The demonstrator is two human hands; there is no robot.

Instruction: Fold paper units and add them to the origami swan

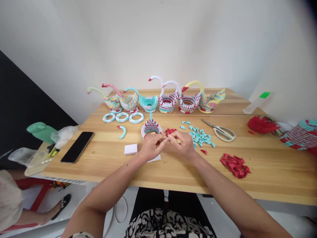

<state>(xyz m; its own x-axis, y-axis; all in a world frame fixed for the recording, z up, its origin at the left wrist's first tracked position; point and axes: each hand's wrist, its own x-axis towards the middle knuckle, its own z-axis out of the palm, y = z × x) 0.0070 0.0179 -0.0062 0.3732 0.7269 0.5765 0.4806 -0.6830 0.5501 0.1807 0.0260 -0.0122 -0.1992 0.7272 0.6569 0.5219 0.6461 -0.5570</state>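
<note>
Over the middle of the table, my left hand (154, 145) and my right hand (182, 142) meet at the fingertips, both pinched closed. What they hold between them is too small and hidden to make out. Just behind my left hand stands a half-built paper swan body (151, 127) in red, white and teal. A small pile of red folded paper pieces (170, 131) lies behind the fingertips. Beside my right hand spread teal folded paper triangles (200, 136). White paper slips (130, 149) are stacked left of my left hand, and another white sheet (155, 158) shows partly under it.
Several finished paper swans (148, 103) line the back. Paper rings (122, 117) and a teal swan neck (122, 132) lie left, near a phone (77, 147). Scissors (224, 133) and red pieces (235, 166) lie right. Another person's leg (37, 216) shows lower left.
</note>
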